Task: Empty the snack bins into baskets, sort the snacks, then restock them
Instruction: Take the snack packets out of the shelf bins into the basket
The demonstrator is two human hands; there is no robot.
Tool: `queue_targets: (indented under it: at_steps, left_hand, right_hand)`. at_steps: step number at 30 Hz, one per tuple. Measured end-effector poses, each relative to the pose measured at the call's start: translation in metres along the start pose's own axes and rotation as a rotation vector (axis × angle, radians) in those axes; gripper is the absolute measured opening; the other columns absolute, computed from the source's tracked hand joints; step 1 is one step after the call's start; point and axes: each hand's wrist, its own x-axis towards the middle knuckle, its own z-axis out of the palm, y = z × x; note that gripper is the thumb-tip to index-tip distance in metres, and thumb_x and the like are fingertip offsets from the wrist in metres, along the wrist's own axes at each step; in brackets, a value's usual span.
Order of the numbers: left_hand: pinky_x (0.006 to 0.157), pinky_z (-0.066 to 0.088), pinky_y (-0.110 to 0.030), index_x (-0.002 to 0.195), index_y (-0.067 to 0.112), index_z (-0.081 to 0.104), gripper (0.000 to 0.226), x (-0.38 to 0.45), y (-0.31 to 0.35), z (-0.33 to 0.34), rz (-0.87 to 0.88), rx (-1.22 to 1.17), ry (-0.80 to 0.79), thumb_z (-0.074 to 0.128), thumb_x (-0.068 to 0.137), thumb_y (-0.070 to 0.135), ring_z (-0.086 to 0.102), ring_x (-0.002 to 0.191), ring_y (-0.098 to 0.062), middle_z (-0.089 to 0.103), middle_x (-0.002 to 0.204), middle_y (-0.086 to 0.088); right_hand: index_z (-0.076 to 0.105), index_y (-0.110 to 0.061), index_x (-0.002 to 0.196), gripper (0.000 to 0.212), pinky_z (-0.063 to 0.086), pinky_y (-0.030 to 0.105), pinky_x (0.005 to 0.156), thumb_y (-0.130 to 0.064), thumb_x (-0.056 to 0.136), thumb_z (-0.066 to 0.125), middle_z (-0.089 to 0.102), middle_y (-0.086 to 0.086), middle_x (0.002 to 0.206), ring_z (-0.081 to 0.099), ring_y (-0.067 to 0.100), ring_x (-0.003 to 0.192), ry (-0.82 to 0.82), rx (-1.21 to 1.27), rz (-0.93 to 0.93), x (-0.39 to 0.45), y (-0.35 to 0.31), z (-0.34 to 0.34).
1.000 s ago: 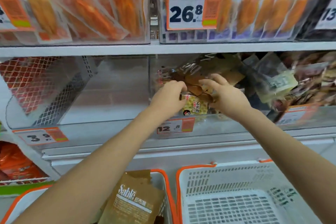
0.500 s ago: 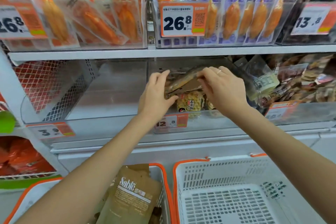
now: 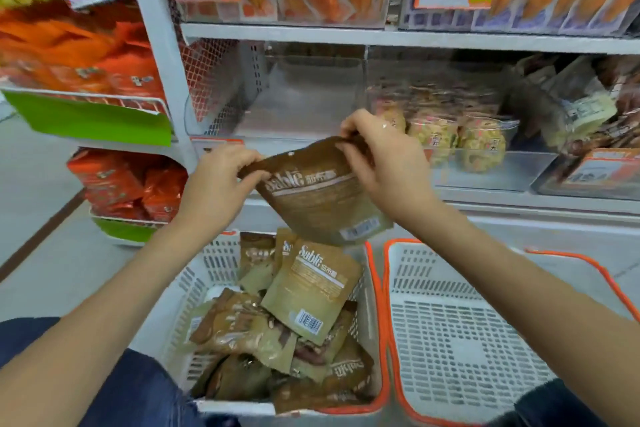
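- I have both hands on one brown snack pouch [image 3: 318, 194]: my left hand [image 3: 216, 184] pinches its top left corner, my right hand [image 3: 384, 163] has fingers curled over the top right edge. Each grip is closed on the pouch.
- The pouch hangs tilted in the air, above the left basket [image 3: 207, 274], which already holds a heap of similar brown pouches [image 3: 277, 333]. The right basket [image 3: 460, 322] sits just beside it.
- Risk, as I judge it: I hold only the top seam, so the pouch could slip or swing and land over the shared rims, or drop into the wrong basket.
- The snack bins [image 3: 450, 135] on the shelf are smeared by motion; I cannot read those round packs' labels.
- My right fingertips are hidden behind the pouch.
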Motion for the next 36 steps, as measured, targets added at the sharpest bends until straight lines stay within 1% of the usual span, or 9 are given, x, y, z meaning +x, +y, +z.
queue_targets:
  at_steps: [3, 8, 14, 20, 24, 27, 29, 32, 36]
  left_hand:
    - [0.070, 0.046, -0.038, 0.089, 0.009, 0.068, 0.010, -0.039, -0.038, 0.002, -0.068, 0.159, -0.156, 0.069, 0.083, 0.016, 0.057, 0.087, -0.027, 0.065, 0.085, -0.006]
    - [0.073, 0.048, -0.041, 0.096, 0.012, 0.064, 0.013, -0.081, -0.085, 0.003, -0.226, 0.339, -0.386, 0.062, 0.088, 0.022, 0.056, 0.097, -0.029, 0.061, 0.094, -0.004]
    - [0.065, 0.041, -0.034, 0.088, 0.015, 0.056, 0.008, -0.102, -0.118, -0.012, -0.462, 0.409, -0.264, 0.060, 0.089, 0.021, 0.055, 0.095, -0.027, 0.057, 0.094, -0.001]
    - [0.071, 0.046, -0.035, 0.094, 0.016, 0.061, 0.011, -0.121, -0.147, 0.003, -0.731, 0.474, -0.408, 0.058, 0.090, 0.026, 0.059, 0.096, -0.028, 0.062, 0.101, -0.005]
    - [0.084, 0.050, -0.040, 0.110, 0.011, 0.059, 0.022, -0.135, -0.163, 0.021, -0.847, 0.390, -0.501, 0.054, 0.090, 0.019, 0.059, 0.102, -0.031, 0.061, 0.112, -0.013]
    - [0.084, 0.051, -0.042, 0.118, 0.014, 0.054, 0.032, -0.130, -0.161, 0.028, -0.815, 0.337, -0.533, 0.058, 0.086, 0.021, 0.059, 0.103, -0.031, 0.061, 0.114, -0.011]
    - [0.081, 0.052, -0.040, 0.116, 0.017, 0.057, 0.030, -0.118, -0.150, 0.036, -0.758, 0.281, -0.505, 0.055, 0.086, 0.014, 0.060, 0.100, -0.028, 0.064, 0.112, -0.007]
    - [0.076, 0.053, -0.037, 0.107, 0.021, 0.060, 0.023, -0.091, -0.116, 0.052, -0.624, 0.128, -0.430, 0.051, 0.089, 0.011, 0.061, 0.088, -0.022, 0.065, 0.104, 0.000]
    - [0.072, 0.052, -0.034, 0.105, 0.022, 0.062, 0.018, -0.035, -0.050, 0.071, -0.370, -0.022, -0.316, 0.052, 0.091, 0.015, 0.061, 0.083, -0.017, 0.062, 0.094, 0.006]
  right_hand:
    - [0.056, -0.010, 0.096, 0.009, 0.037, 0.033, 0.058, -0.019, 0.092, 0.057, 0.062, 0.001, 0.083, 0.058, 0.024, 0.072, -0.173, 0.157, 0.123, -0.035, -0.008, 0.059]
    - [0.049, -0.013, 0.090, 0.009, 0.034, 0.028, 0.055, -0.016, 0.093, 0.057, 0.051, -0.009, 0.069, 0.047, 0.012, 0.059, -0.324, 0.419, 0.373, -0.075, -0.025, 0.148]
    - [0.051, -0.009, 0.094, 0.002, 0.049, 0.039, 0.069, -0.011, 0.094, 0.052, 0.053, -0.009, 0.074, 0.057, 0.022, 0.073, -0.358, 0.668, 0.547, -0.049, -0.054, 0.227]
    - [0.052, -0.005, 0.117, 0.021, 0.041, 0.031, 0.070, -0.006, 0.097, 0.047, 0.062, 0.013, 0.110, 0.055, 0.024, 0.084, -0.666, 0.651, 0.555, -0.032, -0.062, 0.284]
    - [0.032, -0.016, 0.143, 0.046, 0.048, 0.032, 0.081, -0.007, 0.099, 0.042, 0.054, 0.009, 0.126, 0.058, 0.029, 0.110, -0.834, 0.630, 0.606, -0.051, -0.057, 0.289]
    - [0.038, -0.012, 0.139, 0.044, 0.046, 0.029, 0.092, -0.004, 0.096, 0.045, 0.055, 0.008, 0.132, 0.056, 0.025, 0.118, -0.780, 0.629, 0.626, -0.067, -0.034, 0.268]
    - [0.046, -0.013, 0.132, 0.040, 0.048, 0.024, 0.086, 0.001, 0.095, 0.046, 0.054, 0.007, 0.132, 0.056, 0.021, 0.116, -0.717, 0.661, 0.692, -0.072, -0.011, 0.245]
    - [0.053, -0.021, 0.116, 0.037, 0.054, 0.032, 0.081, 0.006, 0.091, 0.045, 0.059, 0.005, 0.120, 0.064, 0.021, 0.100, -0.597, 0.647, 0.711, -0.067, 0.021, 0.199]
    - [0.056, -0.022, 0.107, 0.029, 0.049, 0.012, 0.074, 0.001, 0.089, 0.057, 0.063, -0.009, 0.105, 0.061, -0.004, 0.087, -0.432, 0.548, 0.542, -0.040, 0.057, 0.119]
